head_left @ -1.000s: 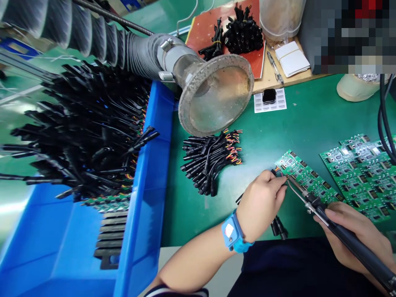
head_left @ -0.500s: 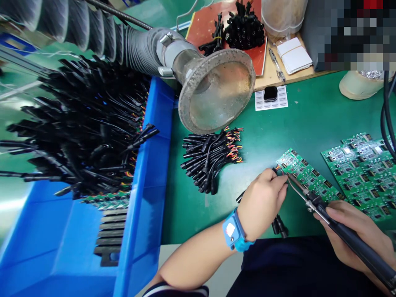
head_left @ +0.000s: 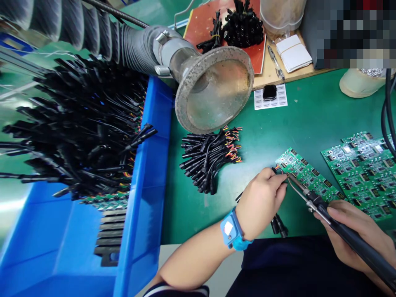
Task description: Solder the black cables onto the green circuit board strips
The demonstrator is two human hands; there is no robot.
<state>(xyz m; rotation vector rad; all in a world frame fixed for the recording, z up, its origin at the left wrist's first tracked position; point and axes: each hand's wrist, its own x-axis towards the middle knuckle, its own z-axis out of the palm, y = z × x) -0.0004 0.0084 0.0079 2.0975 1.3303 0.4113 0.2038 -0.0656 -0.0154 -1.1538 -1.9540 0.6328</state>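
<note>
Right of centre, the left hand (head_left: 261, 199) has its fingertips pinched together on a thin black cable with coloured wires (head_left: 277, 168), right at the left edge of a narrow green circuit board (head_left: 309, 173). Lower right, the right hand (head_left: 355, 225) wraps a black-handled soldering iron (head_left: 340, 227), metal tip just beside those fingertips!

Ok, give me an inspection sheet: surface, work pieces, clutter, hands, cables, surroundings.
Surface: green tabletop, pale fleck near the label sheet.
Work pieces: circuit strip, soldering iron aimed at its left end; more boards to its right.
Clutter: black square device on the label sheet; pen and white cards behind.
Hands: left hand pinches a black lead, grip partly hidden; right hand holds the soldering iron.
Cables: lead pile, coloured ends facing right; black cables at far right.
Surroundings: blue bin at left, heaped leads inside; hosed funnel near the lead pile.
</note>
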